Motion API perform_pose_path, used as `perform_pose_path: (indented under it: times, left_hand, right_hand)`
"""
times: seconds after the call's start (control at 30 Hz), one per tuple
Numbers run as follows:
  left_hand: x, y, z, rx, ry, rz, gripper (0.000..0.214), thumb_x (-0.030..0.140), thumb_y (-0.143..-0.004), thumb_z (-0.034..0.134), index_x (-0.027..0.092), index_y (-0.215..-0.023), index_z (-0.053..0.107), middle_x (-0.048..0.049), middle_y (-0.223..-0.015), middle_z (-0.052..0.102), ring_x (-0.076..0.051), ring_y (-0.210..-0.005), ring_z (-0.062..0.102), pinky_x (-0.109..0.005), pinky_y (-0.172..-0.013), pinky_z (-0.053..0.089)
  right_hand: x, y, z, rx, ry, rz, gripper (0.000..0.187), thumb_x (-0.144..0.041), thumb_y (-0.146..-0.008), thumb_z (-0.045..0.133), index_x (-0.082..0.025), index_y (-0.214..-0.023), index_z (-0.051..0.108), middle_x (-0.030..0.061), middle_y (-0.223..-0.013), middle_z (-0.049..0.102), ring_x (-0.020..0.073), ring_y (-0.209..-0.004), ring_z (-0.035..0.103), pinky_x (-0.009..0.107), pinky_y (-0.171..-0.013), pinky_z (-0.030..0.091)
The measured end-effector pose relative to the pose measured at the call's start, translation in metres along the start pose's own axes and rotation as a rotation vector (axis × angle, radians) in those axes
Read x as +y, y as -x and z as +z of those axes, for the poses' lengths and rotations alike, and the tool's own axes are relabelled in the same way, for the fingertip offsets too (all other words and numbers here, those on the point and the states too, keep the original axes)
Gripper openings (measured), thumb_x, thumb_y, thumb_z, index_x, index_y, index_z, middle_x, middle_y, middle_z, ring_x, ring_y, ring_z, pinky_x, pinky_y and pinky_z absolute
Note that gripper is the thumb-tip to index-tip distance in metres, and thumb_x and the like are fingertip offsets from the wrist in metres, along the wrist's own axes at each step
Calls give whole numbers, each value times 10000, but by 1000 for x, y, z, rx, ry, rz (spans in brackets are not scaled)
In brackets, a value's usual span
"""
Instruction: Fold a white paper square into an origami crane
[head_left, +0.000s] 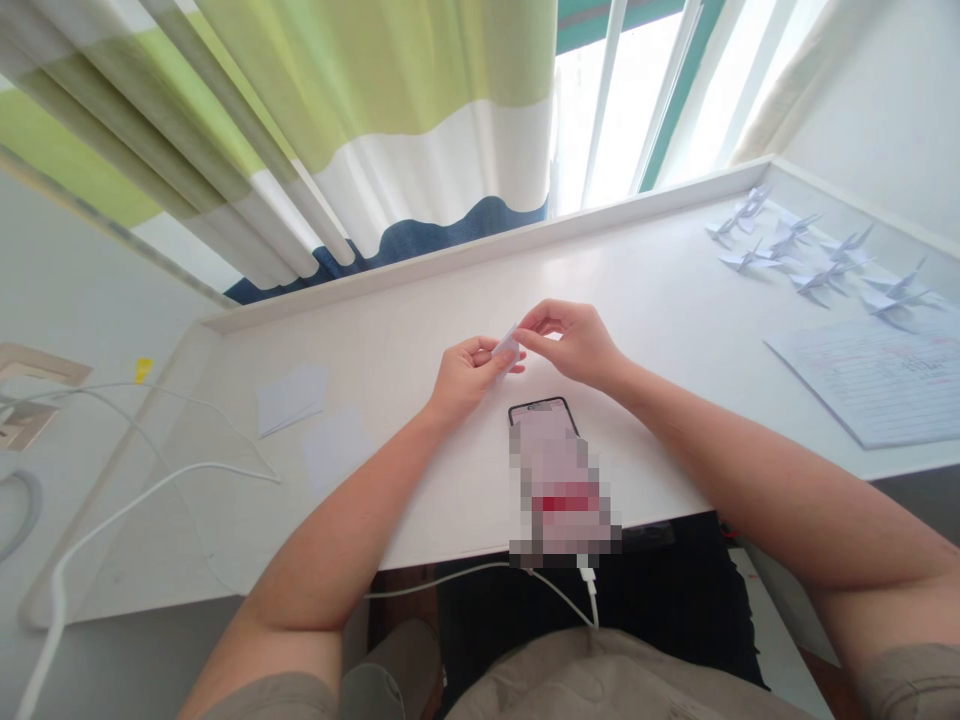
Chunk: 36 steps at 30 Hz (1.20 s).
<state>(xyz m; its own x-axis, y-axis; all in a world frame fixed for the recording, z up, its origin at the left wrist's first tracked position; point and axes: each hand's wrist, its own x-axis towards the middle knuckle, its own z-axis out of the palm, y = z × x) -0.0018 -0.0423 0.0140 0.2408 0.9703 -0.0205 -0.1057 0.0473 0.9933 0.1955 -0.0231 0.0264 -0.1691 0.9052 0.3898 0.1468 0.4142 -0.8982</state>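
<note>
Gripping folded paper (508, 350) between thumb and fingers of left hand (466, 376); pinching its upper edge with right hand (577, 340); holding it over desk (439, 490), just beyond phone (544, 420), well apart from cranes (823, 279).

Wht paper (509, 347), folded sm., tilted, btwn L hand (463, 376) & R hand (574, 338)

Folded paper (511, 342): partly hidden by the left hand (466, 380); creases too small to tell
Phone (566, 470): blurred into blocks, screen contents unreadable
Lined sheet (881, 385): writing too small to read; right side cut off
Curtain (420, 80): top cut off
2 sleeves (274, 697): cut off at bottom edge
</note>
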Motion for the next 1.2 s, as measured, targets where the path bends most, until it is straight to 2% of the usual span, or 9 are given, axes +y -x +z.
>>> perform_pose_path:
  times: [0.27,0.43,0.57,0.77,1.0,1.2]
  left_hand:
    - [-3,-2,-1,-25,25,10,514,559,-725,994,175,-963,749,-79,-954,867,-286,-914,850,-481,-990,617]
    - [-4,-2,-2,-34,6,8,506,556,-739,988,182,-974,740,-63,-891,862,-285,-912,853,-459,-962,614]
    - [-2,-1,-1,-34,12,18,496,545,-742,990,186,-964,729,-44,-841,851,-293,-937,854,-455,-963,613]
    - [2,1,1,-58,27,19,475,532,-752,988,192,-963,732,-46,-874,856,-299,-969,852,-477,-999,613]
    - [1,0,0,-28,18,12,501,554,-730,993,191,-953,732,-38,-858,853,-272,-837,847,-471,-951,622]
    - [2,0,1,-34,31,11,499,541,-713,1006,188,-933,730,-47,-886,860,-272,-868,845,-484,-970,628]
  right_hand:
    - [0,-1,2,27,-43,13,225,-392,-822,868,-217,-903,753,20,-794,776,194,-725,729,436,-792,643]
    - [2,-2,2,-2,-80,46,239,-412,-826,876,-214,-862,747,25,-796,778,188,-701,726,441,-794,632]
    - [2,-2,0,-18,-114,88,278,-441,-811,898,-215,-847,739,26,-781,765,190,-694,711,417,-728,621]
    - [-1,-2,-1,19,-102,-6,327,-480,-818,906,-231,-814,694,7,-782,727,182,-736,690,437,-790,619]
    - [-2,-1,-2,-31,-63,-56,297,-492,-841,887,-241,-897,736,23,-903,712,182,-783,672,429,-768,615]
    - [-1,-2,-1,-38,-86,-16,361,-562,-817,910,-236,-811,754,31,-886,729,194,-796,693,430,-790,619]
